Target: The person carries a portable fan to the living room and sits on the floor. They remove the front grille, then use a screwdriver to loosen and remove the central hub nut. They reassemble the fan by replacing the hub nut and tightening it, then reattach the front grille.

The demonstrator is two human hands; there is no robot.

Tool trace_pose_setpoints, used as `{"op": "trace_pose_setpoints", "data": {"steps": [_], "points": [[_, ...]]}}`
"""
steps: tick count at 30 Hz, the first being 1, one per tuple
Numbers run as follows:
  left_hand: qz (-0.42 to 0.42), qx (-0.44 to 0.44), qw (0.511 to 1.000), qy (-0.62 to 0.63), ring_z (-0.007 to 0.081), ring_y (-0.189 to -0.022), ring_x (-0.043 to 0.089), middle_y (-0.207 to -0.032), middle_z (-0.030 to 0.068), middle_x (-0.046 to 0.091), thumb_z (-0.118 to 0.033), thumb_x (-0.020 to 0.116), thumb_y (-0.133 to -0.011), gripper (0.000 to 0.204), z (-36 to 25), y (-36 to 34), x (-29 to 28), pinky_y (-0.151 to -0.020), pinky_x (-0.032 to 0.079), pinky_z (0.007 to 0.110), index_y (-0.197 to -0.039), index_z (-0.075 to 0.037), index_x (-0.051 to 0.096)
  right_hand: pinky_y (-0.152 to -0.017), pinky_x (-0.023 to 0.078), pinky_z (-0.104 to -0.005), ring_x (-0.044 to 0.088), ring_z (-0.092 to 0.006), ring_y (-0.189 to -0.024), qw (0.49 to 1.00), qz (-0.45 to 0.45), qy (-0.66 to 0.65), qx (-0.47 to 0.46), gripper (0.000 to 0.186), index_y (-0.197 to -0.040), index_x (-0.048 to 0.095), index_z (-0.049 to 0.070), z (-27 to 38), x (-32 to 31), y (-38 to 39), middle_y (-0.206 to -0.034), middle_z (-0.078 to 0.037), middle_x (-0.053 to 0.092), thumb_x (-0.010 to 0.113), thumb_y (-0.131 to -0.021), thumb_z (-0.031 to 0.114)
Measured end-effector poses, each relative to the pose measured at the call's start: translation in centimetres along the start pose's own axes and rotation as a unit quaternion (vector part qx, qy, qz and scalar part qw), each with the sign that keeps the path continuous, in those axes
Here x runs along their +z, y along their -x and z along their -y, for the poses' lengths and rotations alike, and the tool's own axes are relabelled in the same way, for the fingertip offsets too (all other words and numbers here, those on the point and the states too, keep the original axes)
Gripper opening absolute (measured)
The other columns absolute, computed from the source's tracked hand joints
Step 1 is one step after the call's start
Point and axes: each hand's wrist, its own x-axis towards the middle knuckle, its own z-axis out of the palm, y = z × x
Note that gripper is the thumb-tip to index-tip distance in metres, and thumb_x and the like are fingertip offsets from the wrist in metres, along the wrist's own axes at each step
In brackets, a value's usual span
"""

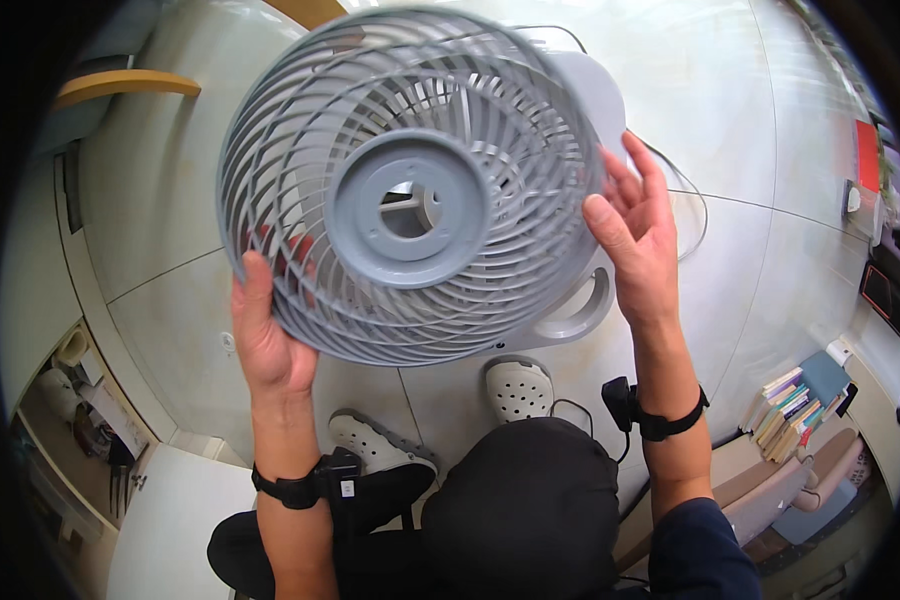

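A round grey plastic fan grille (407, 258) with curved spokes and a central ring is held up over a pale grey fan body (572, 316) with a looped handle. My left hand (272, 335) grips the grille's lower left rim, thumb in front and fingers behind the spokes. My right hand (633, 235) is at the grille's right rim, thumb on the edge and fingers curled around beside it. The grille covers most of the fan body behind it.
Wooden chair legs (130, 82) stand at the upper left, an open cabinet (80, 440) at the lower left. A cable (698, 230) lies on the tiled floor (730, 150). Books (790, 410) are stacked at the right. My shoes (518, 388) show below the fan.
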Motion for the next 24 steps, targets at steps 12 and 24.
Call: {"op": "trace_pose_setpoints", "data": {"steps": [12,24], "points": [[0.082,0.067,0.994,-0.013,0.0328,-0.144,0.048,-0.154,0.0229,0.05,-0.044,0.052,-0.111,0.059,-0.2,-0.8,7.1,-0.117,0.041,0.043,-0.15,0.0,0.049,-0.055,0.049,-0.023,0.066,-0.0124,-0.063,0.978,-0.107,-0.175,-0.043,0.035,-0.097,0.071,0.008,3.9,-5.9,-4.5,-0.085,-0.01,0.077,0.073,-0.102,0.043],[-0.093,0.128,0.98,-0.117,0.0236,-0.117,0.065,-0.129,0.0167,0.067,-0.023,0.063,-0.107,0.034,3.7,1.1,5.0,-0.101,0.052,0.038,-0.13,0.003,0.063,-0.084,0.06,-0.0363,0.073,-0.0226,-0.098,0.865,0.051,-0.498,0.024,0.04,-0.119,0.072,0.006,1.2,-16.1,-0.4,-0.113,-0.007,0.078,0.068,-0.104,0.043]]}}
